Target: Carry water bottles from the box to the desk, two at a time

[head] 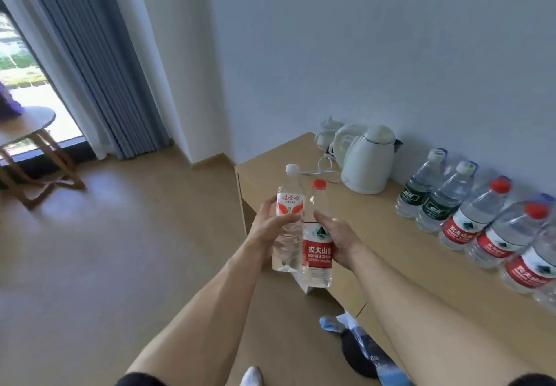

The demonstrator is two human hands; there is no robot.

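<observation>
My left hand [267, 226] grips a clear water bottle with a white cap and a red-and-white label [289, 205], held upright. My right hand [337, 236] grips a second upright bottle with a red cap and a red label [317, 253]. The two bottles touch side by side, in the air just in front of the left end of the wooden desk [391, 244]. Several water bottles [469, 220] stand in a row along the desk's back edge by the wall, some with dark green labels, some with red. No box is in view.
A white electric kettle [367, 162] with its cord stands at the desk's far left by the wall. A round wooden side table [27, 132] stands at the left by the window and grey curtain [99, 63]. Dark and blue items [364, 352] lie on the floor near my feet.
</observation>
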